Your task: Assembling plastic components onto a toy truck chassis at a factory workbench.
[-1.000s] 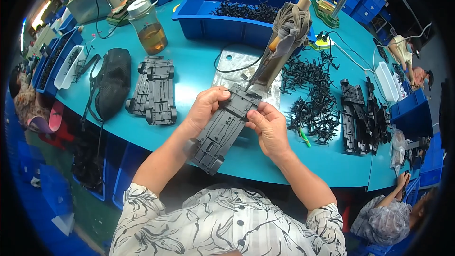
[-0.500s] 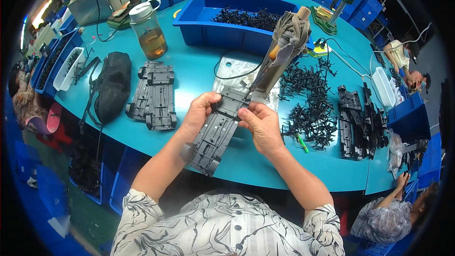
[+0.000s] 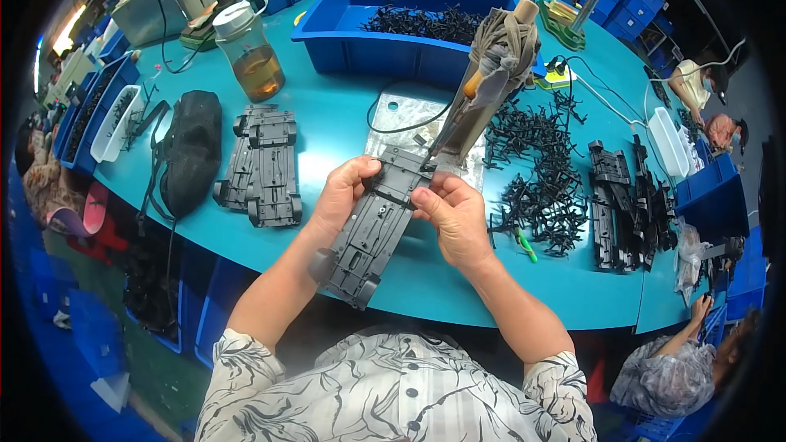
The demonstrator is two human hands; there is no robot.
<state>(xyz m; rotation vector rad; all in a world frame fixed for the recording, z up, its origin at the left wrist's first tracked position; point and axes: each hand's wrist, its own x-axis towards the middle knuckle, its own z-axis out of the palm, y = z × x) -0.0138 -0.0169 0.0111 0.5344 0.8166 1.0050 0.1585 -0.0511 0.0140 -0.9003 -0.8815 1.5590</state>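
Observation:
Both hands hold a black plastic toy car chassis (image 3: 370,233), tilted over the table's front edge. My left hand (image 3: 340,196) is closed on its left side, thumb near the far end. On the right side, my right hand (image 3: 452,214) pinches it between thumb and curled fingers. At the chassis's far right corner a thin metal rod comes down from a slanted, cloth-wrapped tool (image 3: 491,74); I cannot tell whether its tip touches. Behind the far end lies a pale metal plate (image 3: 401,119). More chassis (image 3: 270,168) lie to the left.
A blue bin (image 3: 352,53) of small black parts stands at the back. Loose black parts (image 3: 540,172) are heaped on the right, beside stacked black pieces (image 3: 618,205). To the left are a drink bottle (image 3: 254,61) and a black pouch (image 3: 192,155). Co-workers sit at the right.
The view has shifted slightly. Both hands keep the same grip, and the chassis stays under the rod with its tilt almost unchanged.

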